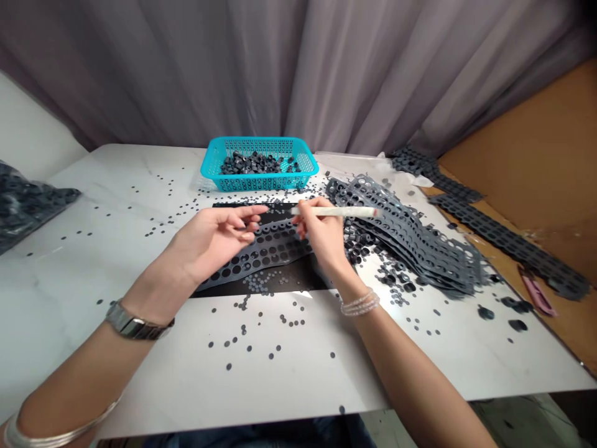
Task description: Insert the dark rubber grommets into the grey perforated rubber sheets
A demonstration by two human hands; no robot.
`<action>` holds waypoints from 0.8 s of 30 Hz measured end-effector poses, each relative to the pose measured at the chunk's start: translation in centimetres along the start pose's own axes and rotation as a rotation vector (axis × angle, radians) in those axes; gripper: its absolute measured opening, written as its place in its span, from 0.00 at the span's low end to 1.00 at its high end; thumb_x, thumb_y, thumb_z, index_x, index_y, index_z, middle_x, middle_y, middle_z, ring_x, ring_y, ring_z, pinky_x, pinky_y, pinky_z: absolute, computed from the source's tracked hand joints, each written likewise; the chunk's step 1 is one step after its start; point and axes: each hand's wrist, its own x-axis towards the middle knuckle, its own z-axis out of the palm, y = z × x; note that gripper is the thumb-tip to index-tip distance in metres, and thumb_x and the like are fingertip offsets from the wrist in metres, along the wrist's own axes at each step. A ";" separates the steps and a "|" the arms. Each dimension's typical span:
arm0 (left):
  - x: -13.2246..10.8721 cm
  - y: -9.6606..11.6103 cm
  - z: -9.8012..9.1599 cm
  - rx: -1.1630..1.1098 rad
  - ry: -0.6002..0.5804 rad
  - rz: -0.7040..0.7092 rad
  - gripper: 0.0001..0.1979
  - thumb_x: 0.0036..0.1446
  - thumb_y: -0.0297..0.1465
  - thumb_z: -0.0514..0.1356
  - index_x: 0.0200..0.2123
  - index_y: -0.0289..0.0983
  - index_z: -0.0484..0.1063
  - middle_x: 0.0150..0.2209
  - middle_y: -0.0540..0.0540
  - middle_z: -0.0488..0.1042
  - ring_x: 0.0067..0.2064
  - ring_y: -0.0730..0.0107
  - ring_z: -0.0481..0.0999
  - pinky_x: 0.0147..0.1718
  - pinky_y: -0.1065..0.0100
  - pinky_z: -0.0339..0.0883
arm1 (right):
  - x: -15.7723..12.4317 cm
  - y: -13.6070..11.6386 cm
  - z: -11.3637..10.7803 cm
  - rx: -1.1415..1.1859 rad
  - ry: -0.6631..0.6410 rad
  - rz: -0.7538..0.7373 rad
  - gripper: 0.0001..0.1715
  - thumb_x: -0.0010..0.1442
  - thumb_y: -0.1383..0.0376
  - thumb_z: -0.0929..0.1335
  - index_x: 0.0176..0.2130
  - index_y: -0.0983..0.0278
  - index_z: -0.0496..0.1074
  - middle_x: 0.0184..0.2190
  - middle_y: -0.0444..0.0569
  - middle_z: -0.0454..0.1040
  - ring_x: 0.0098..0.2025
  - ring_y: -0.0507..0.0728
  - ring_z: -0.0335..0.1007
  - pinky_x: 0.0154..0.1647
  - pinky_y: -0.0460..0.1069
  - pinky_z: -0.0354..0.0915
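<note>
My right hand (323, 233) grips a whitish pen-like stick (347, 212), held nearly level, with a reddish end pointing right. My left hand (221, 233) hovers left of it, index finger stretched out, thumb apart and no object visible in it. Below both hands a dark grey perforated rubber sheet (263, 254) with rows of round holes lies across a black mat (298, 280). Part of the sheet is hidden by my hands. Small grey discs (261, 283) are scattered on the mat in front of the sheet.
A turquoise basket (261, 183) with black rubber pieces stands behind the mat. Stacked perforated sheets (415, 242) lie at right, near loose black parts (359, 242). A pink-handled cutter (536, 291) rests by the right edge. A filled plastic bag (32, 202) sits at left.
</note>
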 end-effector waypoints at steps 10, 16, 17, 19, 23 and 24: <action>1.2 -1.9 -2.8 1.202 0.045 0.548 0.12 0.45 0.22 0.64 0.32 0.42 0.83 0.27 0.49 0.65 0.31 0.64 0.63 0.36 0.64 0.56 | -0.6 1.8 2.6 -0.199 -0.358 0.038 0.13 0.62 0.59 0.66 0.27 0.61 0.68 0.20 0.43 0.74 0.23 0.52 0.72 0.28 0.47 0.67; 1.5 -2.6 -2.6 0.975 0.011 0.489 0.14 0.40 0.19 0.67 0.29 0.42 0.82 0.26 0.49 0.62 0.36 0.58 0.65 0.42 0.65 0.57 | -0.7 1.4 3.0 -0.269 -0.352 -0.008 0.13 0.62 0.60 0.66 0.26 0.60 0.68 0.21 0.43 0.74 0.27 0.54 0.72 0.31 0.48 0.66; 1.6 -2.8 -2.7 0.982 0.011 0.498 0.13 0.40 0.19 0.67 0.29 0.42 0.82 0.26 0.49 0.61 0.37 0.57 0.65 0.43 0.64 0.57 | -0.8 1.4 3.0 -0.278 -0.352 -0.012 0.13 0.62 0.61 0.66 0.26 0.60 0.68 0.21 0.43 0.74 0.27 0.54 0.72 0.30 0.48 0.66; 1.8 -3.0 -2.9 1.030 0.013 0.532 0.12 0.42 0.19 0.67 0.28 0.42 0.82 0.27 0.49 0.61 0.38 0.57 0.66 0.45 0.64 0.58 | -0.8 1.3 3.1 -0.298 -0.350 -0.024 0.13 0.62 0.61 0.66 0.26 0.60 0.68 0.21 0.43 0.73 0.26 0.54 0.71 0.30 0.48 0.65; 2.3 -3.7 -3.1 1.132 0.026 0.603 0.09 0.46 0.21 0.66 0.28 0.41 0.80 0.28 0.48 0.62 0.37 0.58 0.66 0.46 0.63 0.59 | -1.0 1.3 3.4 -0.352 -0.340 -0.067 0.13 0.62 0.62 0.65 0.25 0.60 0.67 0.21 0.44 0.72 0.25 0.55 0.69 0.29 0.48 0.61; 2.4 -3.9 -3.1 1.136 0.024 0.616 0.09 0.46 0.21 0.66 0.27 0.41 0.79 0.28 0.48 0.62 0.37 0.58 0.66 0.46 0.63 0.60 | -1.0 1.3 3.5 -0.375 -0.338 -0.083 0.13 0.62 0.62 0.65 0.25 0.60 0.67 0.21 0.44 0.72 0.25 0.55 0.69 0.28 0.48 0.60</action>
